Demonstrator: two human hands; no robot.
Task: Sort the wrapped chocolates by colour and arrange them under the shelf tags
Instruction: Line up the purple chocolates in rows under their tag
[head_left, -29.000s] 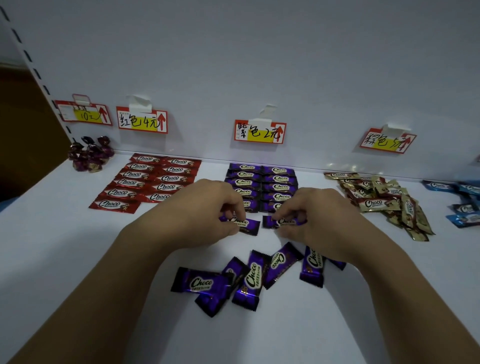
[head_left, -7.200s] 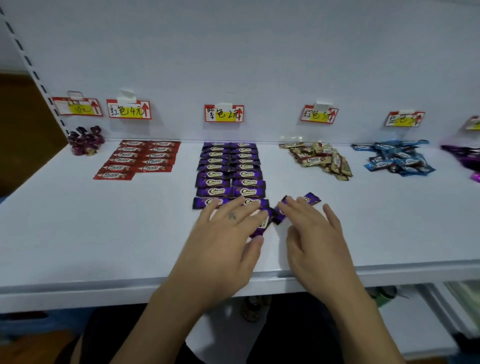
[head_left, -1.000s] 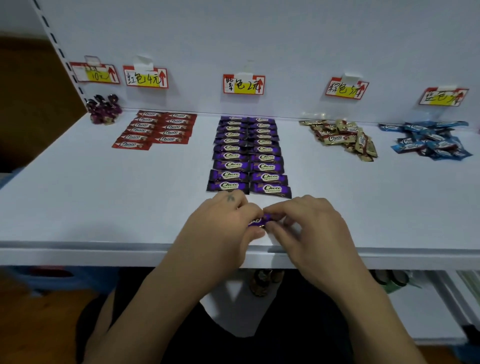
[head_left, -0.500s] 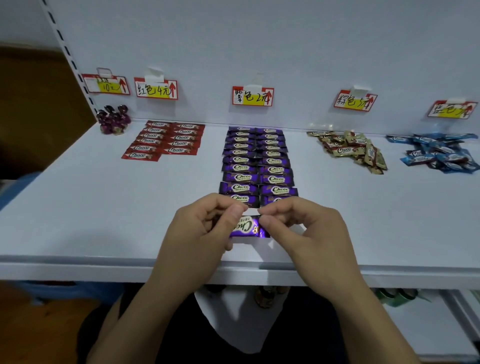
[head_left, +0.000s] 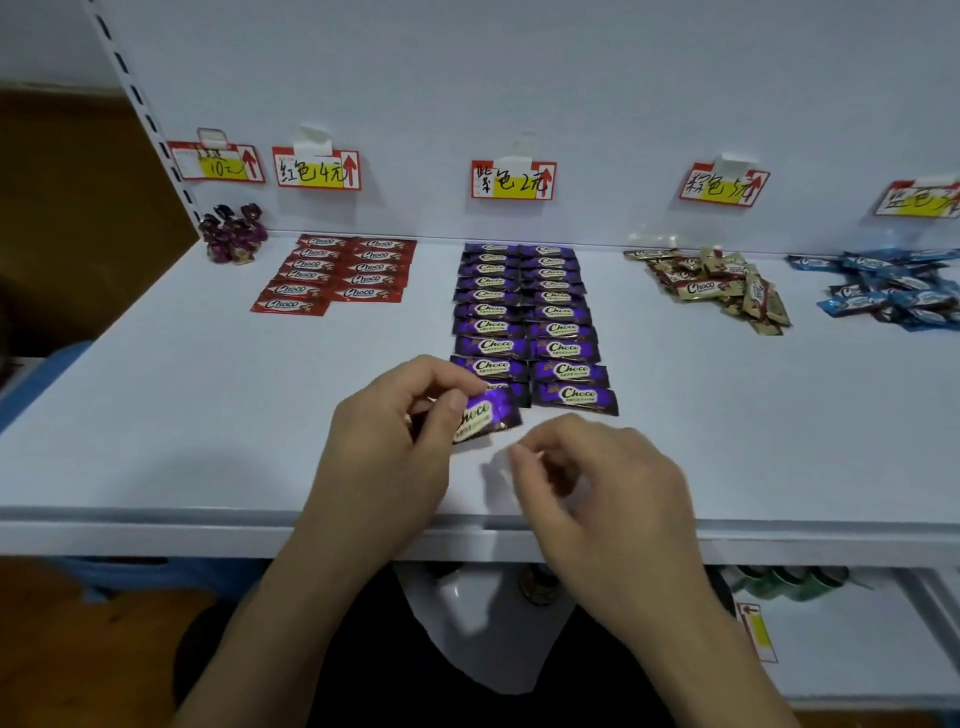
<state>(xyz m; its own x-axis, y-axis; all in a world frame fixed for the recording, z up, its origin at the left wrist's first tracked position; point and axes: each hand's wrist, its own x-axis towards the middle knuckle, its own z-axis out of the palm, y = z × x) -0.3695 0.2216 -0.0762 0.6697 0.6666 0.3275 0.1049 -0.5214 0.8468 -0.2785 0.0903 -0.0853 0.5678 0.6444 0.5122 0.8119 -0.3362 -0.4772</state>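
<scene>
Near the front edge of the white shelf (head_left: 208, 415), the left hand (head_left: 395, 441) pinches one purple Choco bar (head_left: 485, 418) between thumb and forefinger, at the near end of the two purple columns (head_left: 524, 317); right of it the right hand (head_left: 613, 499), blurred, hovers with fingers loosely curled, empty

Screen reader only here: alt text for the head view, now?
The left hand pinches one purple chocolate at the near end of two neat purple columns under the purple tag; the right hand hovers empty beside it. Red rows lie neat to the left; a brown pile and a blue pile lie loose to the right.
</scene>
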